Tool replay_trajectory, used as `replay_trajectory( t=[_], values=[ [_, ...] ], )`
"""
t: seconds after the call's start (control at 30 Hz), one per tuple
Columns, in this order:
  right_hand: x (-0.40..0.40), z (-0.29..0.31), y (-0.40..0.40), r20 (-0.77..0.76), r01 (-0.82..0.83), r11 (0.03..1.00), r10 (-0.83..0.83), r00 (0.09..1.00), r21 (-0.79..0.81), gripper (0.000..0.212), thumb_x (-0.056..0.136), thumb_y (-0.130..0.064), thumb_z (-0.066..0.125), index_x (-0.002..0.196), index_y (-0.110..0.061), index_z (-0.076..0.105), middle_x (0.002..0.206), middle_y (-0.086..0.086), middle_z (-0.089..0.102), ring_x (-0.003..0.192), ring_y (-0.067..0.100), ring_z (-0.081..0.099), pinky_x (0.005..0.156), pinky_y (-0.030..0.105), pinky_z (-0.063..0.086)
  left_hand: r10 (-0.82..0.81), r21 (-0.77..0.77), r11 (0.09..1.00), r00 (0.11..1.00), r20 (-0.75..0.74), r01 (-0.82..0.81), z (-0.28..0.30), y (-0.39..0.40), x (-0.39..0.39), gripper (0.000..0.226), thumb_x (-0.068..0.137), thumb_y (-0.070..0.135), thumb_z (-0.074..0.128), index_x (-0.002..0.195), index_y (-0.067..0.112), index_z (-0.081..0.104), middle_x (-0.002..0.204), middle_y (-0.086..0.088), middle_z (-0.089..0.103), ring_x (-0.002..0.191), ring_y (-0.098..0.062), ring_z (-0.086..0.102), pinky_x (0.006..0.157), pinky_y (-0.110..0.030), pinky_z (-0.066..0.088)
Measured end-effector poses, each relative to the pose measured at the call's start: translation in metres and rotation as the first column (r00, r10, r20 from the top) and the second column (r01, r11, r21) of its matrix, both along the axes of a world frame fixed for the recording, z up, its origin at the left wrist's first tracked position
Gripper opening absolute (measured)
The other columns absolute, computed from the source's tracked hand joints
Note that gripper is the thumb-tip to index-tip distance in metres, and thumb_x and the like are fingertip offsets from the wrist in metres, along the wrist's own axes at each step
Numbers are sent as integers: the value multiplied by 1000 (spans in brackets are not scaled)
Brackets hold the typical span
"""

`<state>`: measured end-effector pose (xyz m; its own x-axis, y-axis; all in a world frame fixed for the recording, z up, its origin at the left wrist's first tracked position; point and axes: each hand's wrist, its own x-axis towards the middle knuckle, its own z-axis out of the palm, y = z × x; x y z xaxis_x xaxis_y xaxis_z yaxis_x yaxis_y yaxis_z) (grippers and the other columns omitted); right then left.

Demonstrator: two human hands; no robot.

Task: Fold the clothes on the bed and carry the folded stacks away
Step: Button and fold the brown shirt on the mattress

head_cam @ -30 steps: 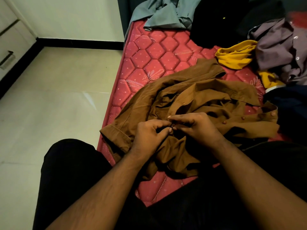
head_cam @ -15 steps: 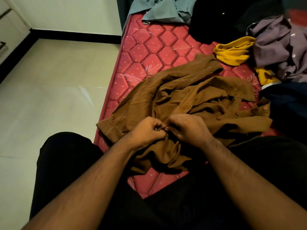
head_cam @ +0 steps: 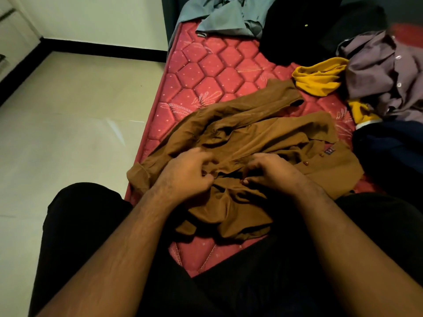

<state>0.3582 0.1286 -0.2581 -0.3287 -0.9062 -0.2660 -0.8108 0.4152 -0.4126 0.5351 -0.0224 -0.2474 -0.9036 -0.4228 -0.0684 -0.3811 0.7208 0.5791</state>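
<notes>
The step in hand looked to be buttoning the brown shirt before any fold — best done, I'd judge, by drawing the two front edges flat and level first, then working one button at a time, so the placket lay straight and the fold came out square.

The left hand had its fingers curled into the cloth near the middle of the shirt, gripping a bunch of it. The right hand lay just beside, fingertips pinching the fabric edge close to a small button; whether that edge was already fastened I could not tell.

The shirt itself was crumpled on the near part of the red quilted mattress, one sleeve trailing toward the bed's edge, collar and label turned up at the right. Beyond it waited more unfolded clothes — a yellow garment, a mauve shirt, a grey one.
</notes>
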Motion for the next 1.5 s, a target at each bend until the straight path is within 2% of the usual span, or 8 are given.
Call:
replay_trajectory(
  t=[0.1, 0.2, 0.4, 0.67, 1.07, 1.17, 1.27, 1.5],
  values=[
    [4, -2, -3, -113, -26, 999, 23, 993, -24, 21, 88, -34, 65, 107, -26, 70, 105, -5, 57, 94, 17, 56, 81, 38, 50, -73, 93, 991, 963, -260, 100, 1, 22, -27, 27, 81, 7, 63, 107, 13, 70, 101, 1, 66, 95, -11, 61, 86, -28, 51],
    [6, -1, -4, -203, -86, 989, 61, 977, -117, 24, 95, -32, 53, 114, -21, 62, 109, -3, 56, 98, 19, 48, 85, 38, 44, -79, -24, 997, 980, -185, 76, -28, 25, -39, 31, 80, 12, 70, 110, 15, 63, 104, 0, 56, 98, -17, 55, 85, -38, 50],
    [7, 3, -3, -166, -166, 930, 116, 979, -329, 27, 90, -31, 51, 95, -10, 68, 89, 5, 67, 81, 25, 63, 67, 36, 52, 196, 228, 964, 945, -261, -136, -39, 9, -32, 15, 84, 13, 73, 99, 13, 75, 95, -1, 71, 87, -12, 64, 80, -27, 52],
    [6, -4, -3, 72, 68, 792, -30, 997, -607, 15, 78, -10, 78, 92, -12, 77, 89, -11, 69, 83, -1, 65, 76, 11, 49, 451, 851, 501, 887, -98, -160, -25, 15, -32, 13, 93, 9, 63, 102, 6, 71, 97, -12, 73, 84, -17, 69, 78, -29, 58],
    [9, -3, -6, 125, 124, 762, -57, 991, -636, 30, 77, -9, 79, 105, -12, 68, 88, -10, 66, 81, -2, 64, 71, 17, 52, 358, 784, 621, 890, -282, -2, -26, 23, -27, 18, 89, 2, 66, 106, -3, 70, 101, -19, 73, 92, -28, 69, 85, -42, 56],
    [10, -7, -5, 78, 81, 766, -41, 996, -638, 54, 81, -13, 75, 132, -16, 57, 93, -2, 72, 82, 2, 66, 77, 14, 52, 374, 843, 536, 886, -274, 35, -25, 24, -27, 24, 84, -3, 69, 108, -6, 69, 100, -22, 72, 90, -32, 70, 81, -39, 57],
    [9, -8, -7, -11, 22, 760, -39, 999, -649, 45, 81, -19, 70, 125, -10, 63, 98, 5, 74, 85, 1, 65, 79, 3, 44, 421, 903, 430, 880, -219, 19, -26, 27, -27, 27, 80, -7, 70, 108, -7, 69, 100, -23, 72, 88, -28, 70, 79, -36, 58],
    [1, -3, -4, 36, -4, 823, 29, 999, -567, 38, 76, -12, 77, 113, -5, 70, 99, 9, 74, 94, -3, 60, 81, 3, 44, 451, 893, 451, 864, -224, -3, -30, 33, -28, 24, 76, -10, 73, 97, 2, 73, 93, -14, 75, 86, -22, 71, 78, -32, 58]
  ],
)
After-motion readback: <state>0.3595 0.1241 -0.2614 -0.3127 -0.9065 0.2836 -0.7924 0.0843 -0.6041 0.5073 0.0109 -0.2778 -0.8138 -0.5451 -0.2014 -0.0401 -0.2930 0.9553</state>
